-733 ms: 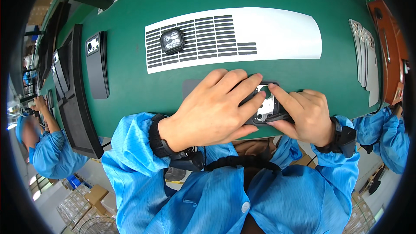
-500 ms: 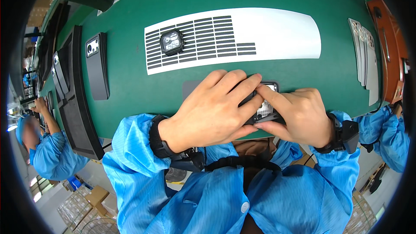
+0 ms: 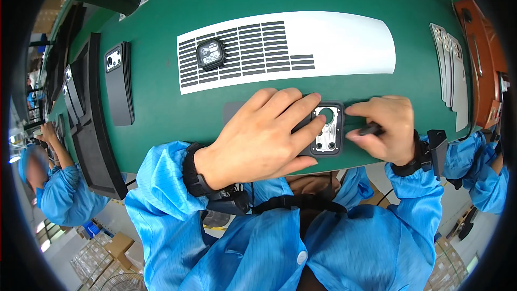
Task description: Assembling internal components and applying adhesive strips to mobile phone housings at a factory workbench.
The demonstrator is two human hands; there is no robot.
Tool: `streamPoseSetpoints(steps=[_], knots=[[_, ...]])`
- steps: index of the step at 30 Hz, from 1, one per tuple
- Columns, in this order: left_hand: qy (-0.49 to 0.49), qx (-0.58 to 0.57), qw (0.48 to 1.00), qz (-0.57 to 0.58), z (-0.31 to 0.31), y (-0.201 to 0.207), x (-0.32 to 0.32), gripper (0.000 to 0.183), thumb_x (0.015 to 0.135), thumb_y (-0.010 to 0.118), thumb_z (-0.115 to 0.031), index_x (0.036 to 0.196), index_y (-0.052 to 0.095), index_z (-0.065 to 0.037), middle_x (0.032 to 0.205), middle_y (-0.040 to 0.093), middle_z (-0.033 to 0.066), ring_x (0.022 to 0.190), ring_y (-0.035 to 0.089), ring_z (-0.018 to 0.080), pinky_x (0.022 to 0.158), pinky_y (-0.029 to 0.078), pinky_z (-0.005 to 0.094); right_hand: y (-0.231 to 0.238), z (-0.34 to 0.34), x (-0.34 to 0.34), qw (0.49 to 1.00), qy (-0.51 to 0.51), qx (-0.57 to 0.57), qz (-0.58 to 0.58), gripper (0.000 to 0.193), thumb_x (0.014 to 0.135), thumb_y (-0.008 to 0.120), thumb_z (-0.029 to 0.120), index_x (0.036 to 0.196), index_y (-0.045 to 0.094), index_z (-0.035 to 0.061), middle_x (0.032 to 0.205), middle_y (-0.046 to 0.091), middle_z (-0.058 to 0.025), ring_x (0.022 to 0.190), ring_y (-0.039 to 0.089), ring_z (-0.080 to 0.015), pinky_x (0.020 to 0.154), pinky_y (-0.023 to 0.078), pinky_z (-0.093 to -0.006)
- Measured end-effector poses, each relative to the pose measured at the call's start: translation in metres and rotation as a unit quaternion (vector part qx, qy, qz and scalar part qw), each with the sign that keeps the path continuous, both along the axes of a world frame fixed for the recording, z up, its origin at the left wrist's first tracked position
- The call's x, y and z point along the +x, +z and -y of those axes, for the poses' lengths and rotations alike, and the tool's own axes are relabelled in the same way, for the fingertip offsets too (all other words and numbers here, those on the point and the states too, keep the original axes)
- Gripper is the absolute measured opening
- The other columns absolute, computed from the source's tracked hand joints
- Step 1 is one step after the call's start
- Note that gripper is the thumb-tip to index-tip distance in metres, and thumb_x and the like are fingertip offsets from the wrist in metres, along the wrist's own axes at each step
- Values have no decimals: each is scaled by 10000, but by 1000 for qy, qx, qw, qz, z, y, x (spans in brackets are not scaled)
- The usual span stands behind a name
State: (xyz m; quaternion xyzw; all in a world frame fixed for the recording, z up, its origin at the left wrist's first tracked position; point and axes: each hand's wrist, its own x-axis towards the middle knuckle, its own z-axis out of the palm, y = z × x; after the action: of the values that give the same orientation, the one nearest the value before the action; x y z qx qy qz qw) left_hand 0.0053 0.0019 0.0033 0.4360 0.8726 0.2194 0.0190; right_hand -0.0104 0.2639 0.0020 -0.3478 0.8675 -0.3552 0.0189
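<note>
A dark grey phone back cover [image 3: 338, 148] lies on the green table in front of me, its silver camera plate with round holes [image 3: 326, 140] showing at the right end. My left hand [image 3: 264, 134] lies across the cover, fingertips on the plate's left side and thumb at the near edge, holding it. Most of the cover is hidden beneath that hand. Just right of the plate, apart from it, is my right hand [image 3: 389, 128]. Its index finger and thumb are parted, while the other fingers curl round a short dark tool [image 3: 370, 129] whose kind I cannot make out.
A black digital watch face [image 3: 210, 54] sits on a white sheet with black strips [image 3: 344, 43]. Stacked dark covers [image 3: 119, 86] and a black tray [image 3: 97, 129] stand left. Lighter covers [image 3: 458, 81] and an orange box [image 3: 481, 59] are right. A co-worker [image 3: 59, 183] sits left.
My right hand has moved right, off the cover's camera end, uncovering the silver plate and showing the dark tool. My left hand stays on the cover with little movement.
</note>
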Motion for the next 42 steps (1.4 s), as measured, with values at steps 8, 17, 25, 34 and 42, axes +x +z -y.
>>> streamPoseSetpoints(steps=[8, 17, 25, 34, 42], knots=[[243, 78, 942, -216, 74, 32, -8, 494, 775, 792, -310, 1163, 677, -27, 1231, 638, 185, 1063, 621, 334, 892, 497, 397, -4, -12, 3, 991, -97, -85, 47, 252, 698, 745, 121, 907, 699, -13, 690, 645, -80, 524, 571, -161, 487, 409, -269], [634, -112, 748, -162, 214, -6, -50, 622, 849, 691, -524, 1238, 653, -40, 1190, 669, 190, 1107, 639, 351, 925, 494, 392, -5, -6, -1, 994, -64, -74, 39, 229, 716, 755, 106, 901, 694, -15, 693, 644, -97, 532, 592, -174, 494, 419, -279], [630, -124, 758, -115, 203, -7, -53, 714, 814, 709, -550, 1326, 594, -66, 1094, 703, 226, 1034, 680, 382, 899, 519, 427, -4, -1, 2, 989, -91, -79, 88, 203, 746, 766, 69, 919, 699, -14, 697, 649, -110, 536, 608, -158, 493, 433, -264], [164, -24, 973, -163, 61, 27, -23, 689, 683, 838, -365, 1251, 620, -42, 1262, 613, 189, 1178, 580, 345, 988, 463, 448, -2, -7, 7, 986, -99, -104, 83, 168, 749, 693, -5, 915, 699, -26, 745, 679, -125, 553, 628, -177, 501, 474, -286], [21, -39, 998, -34, -1, 8, -3, 727, 672, 791, -520, 1202, 637, -47, 1245, 589, 174, 1104, 587, 346, 926, 485, 433, -2, -26, 1, 987, -105, -117, -24, 91, 807, 637, 28, 867, 656, -37, 758, 625, -114, 646, 590, -209, 576, 451, -301]])
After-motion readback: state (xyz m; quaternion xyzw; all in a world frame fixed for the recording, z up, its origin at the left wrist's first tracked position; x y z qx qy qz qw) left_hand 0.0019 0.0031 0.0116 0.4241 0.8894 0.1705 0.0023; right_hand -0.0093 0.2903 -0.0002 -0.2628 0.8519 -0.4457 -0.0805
